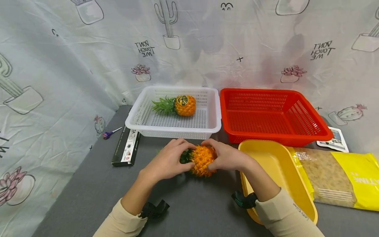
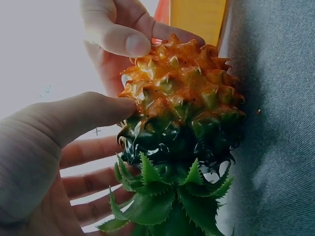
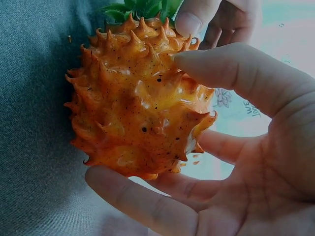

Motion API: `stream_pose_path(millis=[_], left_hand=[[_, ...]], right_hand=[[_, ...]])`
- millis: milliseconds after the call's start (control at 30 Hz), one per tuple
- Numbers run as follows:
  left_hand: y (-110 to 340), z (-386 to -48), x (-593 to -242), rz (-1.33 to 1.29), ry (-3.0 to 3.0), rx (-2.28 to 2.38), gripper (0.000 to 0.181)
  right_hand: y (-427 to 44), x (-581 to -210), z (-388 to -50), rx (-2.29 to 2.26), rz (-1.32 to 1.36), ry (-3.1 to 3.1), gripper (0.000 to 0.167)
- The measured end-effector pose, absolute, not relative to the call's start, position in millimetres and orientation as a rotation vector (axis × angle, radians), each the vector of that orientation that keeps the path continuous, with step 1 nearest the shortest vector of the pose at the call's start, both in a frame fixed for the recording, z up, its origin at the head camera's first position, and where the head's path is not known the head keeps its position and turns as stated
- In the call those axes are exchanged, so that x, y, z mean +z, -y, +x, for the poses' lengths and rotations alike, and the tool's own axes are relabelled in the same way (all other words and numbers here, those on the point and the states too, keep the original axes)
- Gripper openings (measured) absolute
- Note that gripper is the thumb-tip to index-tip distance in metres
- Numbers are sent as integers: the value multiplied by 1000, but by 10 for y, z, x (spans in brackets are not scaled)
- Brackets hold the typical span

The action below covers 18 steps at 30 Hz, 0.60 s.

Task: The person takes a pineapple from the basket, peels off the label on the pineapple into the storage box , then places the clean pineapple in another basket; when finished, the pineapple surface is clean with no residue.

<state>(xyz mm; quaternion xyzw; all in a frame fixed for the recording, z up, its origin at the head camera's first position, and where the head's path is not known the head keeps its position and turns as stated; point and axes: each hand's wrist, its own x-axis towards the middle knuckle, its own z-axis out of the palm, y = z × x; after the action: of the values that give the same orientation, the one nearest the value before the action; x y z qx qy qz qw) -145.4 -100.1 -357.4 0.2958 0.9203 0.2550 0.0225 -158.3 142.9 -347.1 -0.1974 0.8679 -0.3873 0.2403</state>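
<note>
A small orange pineapple with a green leafy crown [image 1: 202, 161] is at the middle of the grey table, its crown toward the left. My left hand [image 1: 168, 159] holds it at the crown end; in the left wrist view, the thumb [image 2: 106, 109] presses on its spiky side. Around the other end, my right hand [image 1: 229, 156] has its thumb [image 3: 216, 64] and fingers against the skin. Whether the pineapple [image 3: 140, 108] touches the table, I cannot tell. A second pineapple [image 1: 186, 107], bearing a round dark label, lies in the white basket [image 1: 174, 132] behind.
Right of the white basket stands a red basket [image 1: 275, 137]. A yellow tray [image 1: 273, 164] sits under my right forearm, beside a yellow bag [image 1: 334, 177]. Behind the bag lies a white card [image 1: 334, 141]. At left are a black box [image 1: 125, 148] and a small purple item [image 1: 108, 135].
</note>
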Motion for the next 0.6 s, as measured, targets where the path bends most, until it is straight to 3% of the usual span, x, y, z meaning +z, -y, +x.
stream_pose_path(millis=[267, 600], left_hand=[[1071, -1469, -3537, 962, -2850, 864, 45], [1166, -1590, -3510, 1007, -3030, 1147, 22]], right_hand=[[-1404, -3431, -1573, -1076, -477, -2366, 77], [-1474, -3366, -1496, -1114, -419, -2381, 73]])
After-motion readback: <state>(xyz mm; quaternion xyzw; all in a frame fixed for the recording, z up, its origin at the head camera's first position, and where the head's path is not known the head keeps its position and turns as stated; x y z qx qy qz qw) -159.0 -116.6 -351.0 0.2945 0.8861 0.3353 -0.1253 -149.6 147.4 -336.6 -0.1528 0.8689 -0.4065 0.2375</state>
